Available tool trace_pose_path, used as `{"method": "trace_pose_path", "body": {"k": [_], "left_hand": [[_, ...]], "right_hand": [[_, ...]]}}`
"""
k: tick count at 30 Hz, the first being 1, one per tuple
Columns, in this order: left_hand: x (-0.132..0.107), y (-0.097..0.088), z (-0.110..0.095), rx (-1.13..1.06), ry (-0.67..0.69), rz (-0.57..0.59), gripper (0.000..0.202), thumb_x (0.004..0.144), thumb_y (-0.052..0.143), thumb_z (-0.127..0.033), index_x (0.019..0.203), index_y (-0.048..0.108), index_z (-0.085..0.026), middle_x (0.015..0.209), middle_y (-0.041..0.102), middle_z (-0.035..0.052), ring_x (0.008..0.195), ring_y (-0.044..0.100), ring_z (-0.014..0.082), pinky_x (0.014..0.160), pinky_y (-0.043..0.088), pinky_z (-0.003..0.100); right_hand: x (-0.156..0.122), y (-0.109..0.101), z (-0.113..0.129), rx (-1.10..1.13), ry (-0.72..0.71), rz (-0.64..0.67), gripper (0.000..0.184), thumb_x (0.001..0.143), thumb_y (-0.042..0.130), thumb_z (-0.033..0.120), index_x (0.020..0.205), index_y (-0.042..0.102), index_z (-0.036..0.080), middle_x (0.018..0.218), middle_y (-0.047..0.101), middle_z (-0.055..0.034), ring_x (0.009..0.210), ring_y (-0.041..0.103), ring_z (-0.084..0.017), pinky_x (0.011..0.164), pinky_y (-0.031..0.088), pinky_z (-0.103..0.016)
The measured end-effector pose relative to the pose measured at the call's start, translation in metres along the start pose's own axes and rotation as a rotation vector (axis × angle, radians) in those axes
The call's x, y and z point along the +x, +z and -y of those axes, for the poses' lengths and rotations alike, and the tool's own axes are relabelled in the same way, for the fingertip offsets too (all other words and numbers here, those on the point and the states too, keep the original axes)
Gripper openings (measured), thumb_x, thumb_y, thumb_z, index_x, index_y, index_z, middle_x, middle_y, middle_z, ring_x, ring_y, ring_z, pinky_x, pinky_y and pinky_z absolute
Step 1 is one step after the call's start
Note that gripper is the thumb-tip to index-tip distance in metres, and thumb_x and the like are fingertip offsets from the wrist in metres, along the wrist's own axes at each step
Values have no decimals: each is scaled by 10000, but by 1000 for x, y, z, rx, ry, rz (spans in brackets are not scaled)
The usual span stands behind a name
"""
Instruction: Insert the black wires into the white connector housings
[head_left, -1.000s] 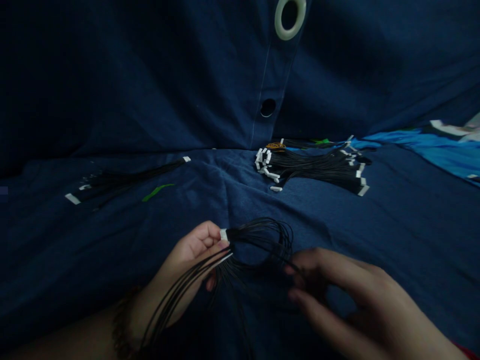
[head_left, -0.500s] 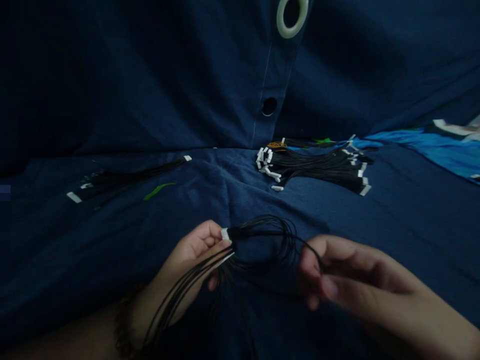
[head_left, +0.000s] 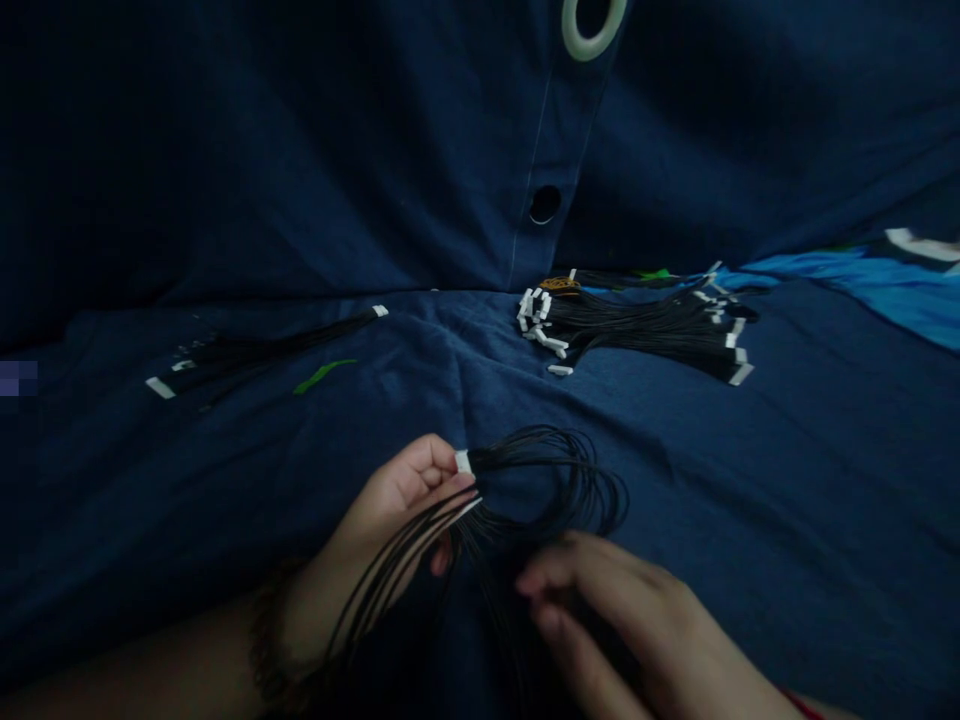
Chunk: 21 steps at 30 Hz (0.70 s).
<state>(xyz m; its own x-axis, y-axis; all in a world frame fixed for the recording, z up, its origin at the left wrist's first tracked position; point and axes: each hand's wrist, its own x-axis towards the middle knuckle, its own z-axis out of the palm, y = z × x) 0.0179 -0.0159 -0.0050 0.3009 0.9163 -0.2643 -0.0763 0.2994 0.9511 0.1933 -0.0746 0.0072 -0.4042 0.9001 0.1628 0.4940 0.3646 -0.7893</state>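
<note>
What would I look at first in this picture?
You'd probably see the hands first, low in the middle: the left hand pinches a white plug with a loop of thin black wires, and the right hand is just below that loop. Farther up, a big pile of wires lies on dark blue cloth. A pale ring shines at the very top.

The pale plastic ring [head_left: 592,30] is cut off by the top edge, the thin black wires [head_left: 390,590] fade into shadow below the left hand [head_left: 397,490], and the small orange coiled object [head_left: 559,284] is too small to identify.
</note>
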Motion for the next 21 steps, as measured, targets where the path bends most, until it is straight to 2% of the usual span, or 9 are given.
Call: {"method": "trace_pose_path", "body": {"k": [3, 7, 13, 18, 21], "left_hand": [[-1, 0, 0, 27, -20, 48, 125, 787, 546, -237, 712, 462, -183, 507, 451, -82, 403, 366, 40, 382, 314, 131], [-3, -2, 2, 44, 9, 80, 124, 820, 517, -261, 735, 470, -184, 537, 465, -86, 432, 386, 33, 400, 327, 115], [-4, -3, 4, 60, 13, 101, 131, 811, 525, -272, 732, 463, -188, 516, 463, -88, 396, 384, 34, 375, 318, 119], [-2, 0, 3, 74, -2, 70, 130, 798, 538, -258, 712, 469, -188, 508, 462, -90, 391, 380, 37, 370, 323, 123], [-2, 1, 2, 66, -1, 47, 123, 792, 548, -234, 706, 474, -185, 496, 462, -90, 396, 384, 35, 374, 311, 116]], "right_hand": [[12, 6, -2, 46, 129, 21, 154, 815, 443, 121, 859, 570, 195, 790, 615, 4, 726, 578, -105, 666, 434, -200], [18, 12, -5, 116, 138, 107, 174, 840, 454, 196, 742, 593, 161, 654, 574, 14, 623, 532, -94, 587, 391, -192], [19, 18, -6, 202, 229, 78, 161, 804, 481, 201, 689, 577, 140, 577, 531, 23, 531, 476, -79, 502, 360, -177], [15, 15, -5, 231, 167, 75, 118, 781, 464, 156, 733, 571, 141, 580, 535, 21, 520, 486, -79, 496, 375, -172], [15, 13, -4, 218, 90, 91, 170, 740, 437, 88, 806, 589, 127, 636, 583, -8, 568, 535, -97, 537, 408, -187]]}}
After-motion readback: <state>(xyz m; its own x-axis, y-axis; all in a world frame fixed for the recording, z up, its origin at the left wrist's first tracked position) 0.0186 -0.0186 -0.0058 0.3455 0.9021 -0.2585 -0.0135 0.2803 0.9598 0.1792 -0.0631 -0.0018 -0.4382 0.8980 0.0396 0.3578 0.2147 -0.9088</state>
